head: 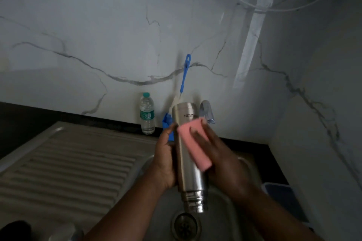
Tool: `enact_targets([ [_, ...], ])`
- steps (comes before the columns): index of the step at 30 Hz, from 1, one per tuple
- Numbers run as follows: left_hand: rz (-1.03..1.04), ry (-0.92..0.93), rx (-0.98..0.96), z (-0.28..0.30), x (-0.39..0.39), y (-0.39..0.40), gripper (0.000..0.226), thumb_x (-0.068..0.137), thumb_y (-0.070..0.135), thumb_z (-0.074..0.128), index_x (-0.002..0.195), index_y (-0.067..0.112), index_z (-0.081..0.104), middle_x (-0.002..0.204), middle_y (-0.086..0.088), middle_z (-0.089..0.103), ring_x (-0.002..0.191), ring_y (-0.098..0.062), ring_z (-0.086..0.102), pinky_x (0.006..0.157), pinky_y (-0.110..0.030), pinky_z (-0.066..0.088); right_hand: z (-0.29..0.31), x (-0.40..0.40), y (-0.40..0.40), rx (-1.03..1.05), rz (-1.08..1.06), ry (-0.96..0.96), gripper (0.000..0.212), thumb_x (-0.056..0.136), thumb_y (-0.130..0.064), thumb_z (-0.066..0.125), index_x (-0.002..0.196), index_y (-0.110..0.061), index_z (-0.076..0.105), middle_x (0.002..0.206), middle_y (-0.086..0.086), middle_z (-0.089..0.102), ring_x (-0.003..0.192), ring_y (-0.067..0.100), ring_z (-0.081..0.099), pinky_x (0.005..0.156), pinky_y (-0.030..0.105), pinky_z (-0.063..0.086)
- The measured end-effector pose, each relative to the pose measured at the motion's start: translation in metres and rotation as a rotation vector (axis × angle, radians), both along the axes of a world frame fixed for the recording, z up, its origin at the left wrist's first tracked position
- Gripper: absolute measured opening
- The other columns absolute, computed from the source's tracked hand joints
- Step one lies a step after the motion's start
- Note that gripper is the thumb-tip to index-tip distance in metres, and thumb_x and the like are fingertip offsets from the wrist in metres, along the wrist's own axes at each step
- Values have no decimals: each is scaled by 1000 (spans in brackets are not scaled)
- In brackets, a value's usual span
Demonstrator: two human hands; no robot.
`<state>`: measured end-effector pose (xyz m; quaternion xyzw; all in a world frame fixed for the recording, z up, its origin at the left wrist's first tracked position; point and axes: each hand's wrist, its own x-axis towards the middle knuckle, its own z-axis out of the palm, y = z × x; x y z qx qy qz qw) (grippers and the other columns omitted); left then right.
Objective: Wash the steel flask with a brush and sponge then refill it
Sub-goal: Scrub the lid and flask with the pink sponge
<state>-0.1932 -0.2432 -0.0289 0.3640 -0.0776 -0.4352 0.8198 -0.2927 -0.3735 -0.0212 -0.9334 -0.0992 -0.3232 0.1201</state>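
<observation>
From the head camera we see the steel flask (187, 152) held over the sink (221, 219), tilted with its threaded mouth pointing down toward the drain (185, 224) and its base raised toward the wall. Our left hand (165, 159) grips the flask from the left side, fingers curled round the body, the thumb lying along its upper part. Our right hand (221, 159) presses a pink sponge (194, 144) against the right side of the flask; the fingers (197, 133) lie spread over the sponge and wrap it onto the steel, so the sponge is pinched between hand and flask.

Behind the flask a blue bottle brush (185, 73) leans upright against the marble wall (117, 35), its lower end hidden by the flask. A blue piece (168, 123) shows just left of the flask, partly behind our left hand; we cannot tell what it is. A plastic water bottle (147, 113) with a green cap stands on the dark counter (29, 115) to the left of it. A steel tap (206, 110) rises just right of the flask's base. The ribbed draining board (68, 162) stretches to the left of the sink.
</observation>
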Motion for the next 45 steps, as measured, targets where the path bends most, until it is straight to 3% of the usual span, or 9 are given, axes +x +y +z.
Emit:
enact_targets([
  [6, 161, -54, 36, -7, 13, 9, 66, 75, 55, 62, 118, 5, 57, 82, -18, 63, 70, -29, 61, 68, -36, 51, -47, -49, -2, -256, 154, 174, 97, 78, -25, 75, 148, -48, 12, 160, -18, 5, 145, 8, 20, 105, 43, 42],
  [11, -36, -17, -6, -5, 5, 6, 68, 80, 60, 56, 114, 2, 67, 94, -21, 68, 79, -30, 64, 77, -37, 49, -24, -30, -18, -385, 167, 32, 86, 80, -31, 65, 149, -41, 16, 161, -2, 12, 136, 30, 40, 94, 39, 52],
  [19, -114, -177, -23, -9, -8, 1, 93, 46, 75, 81, 105, 5, 66, 83, -19, 66, 65, -30, 66, 65, -41, 55, 18, 29, -20, 422, 44, -49, 78, 84, 6, 57, 146, -32, 31, 157, -4, 26, 144, 9, 25, 118, 38, 26],
  [24, 136, -55, -136, 5, 2, 11, 62, 84, 63, 52, 102, 6, 68, 79, -16, 68, 63, -25, 66, 58, -30, 57, -35, -25, 20, 294, 178, 130, 99, 74, 18, 57, 150, -36, 22, 157, -19, 20, 145, 5, 18, 116, 22, 20],
  [29, 313, -4, -55, -8, 10, 18, 66, 81, 68, 51, 106, 8, 63, 80, -18, 66, 67, -28, 64, 67, -35, 52, -54, -67, 36, 516, 169, 158, 54, 81, -48, 67, 133, -35, 55, 144, -9, 48, 136, 11, 42, 115, 39, 32],
  [34, 257, 34, -86, -4, 4, 22, 59, 80, 61, 57, 106, 9, 62, 82, -19, 66, 72, -32, 66, 65, -37, 54, -13, -66, 8, 1106, 219, 309, 27, 91, -8, 57, 98, -24, 78, 112, -2, 72, 108, 11, 65, 85, 19, 53],
  [38, 390, -370, 215, -9, 5, 31, 58, 64, 25, 82, 115, 8, 60, 85, -12, 69, 66, -18, 68, 54, -30, 55, 21, -61, -22, 1177, 85, 215, 35, 73, -36, 78, 106, -42, 71, 119, -2, 68, 106, 23, 65, 74, 25, 56],
  [40, 418, -617, 376, -20, 3, 32, 62, 59, 14, 88, 114, 18, 60, 92, -4, 71, 69, -7, 69, 56, -22, 53, 37, -52, -28, 1118, -20, 149, 38, 91, -17, 59, 117, -43, 62, 129, -1, 60, 114, 24, 59, 83, 36, 56],
  [45, 325, -981, 588, -42, -12, 26, 80, 56, 31, 93, 122, 43, 49, 111, 16, 65, 96, 4, 62, 75, -12, 49, 69, -25, 6, 783, 17, 98, 48, 95, -5, 53, 120, -46, 53, 125, -25, 54, 117, -4, 53, 105, 28, 43],
])
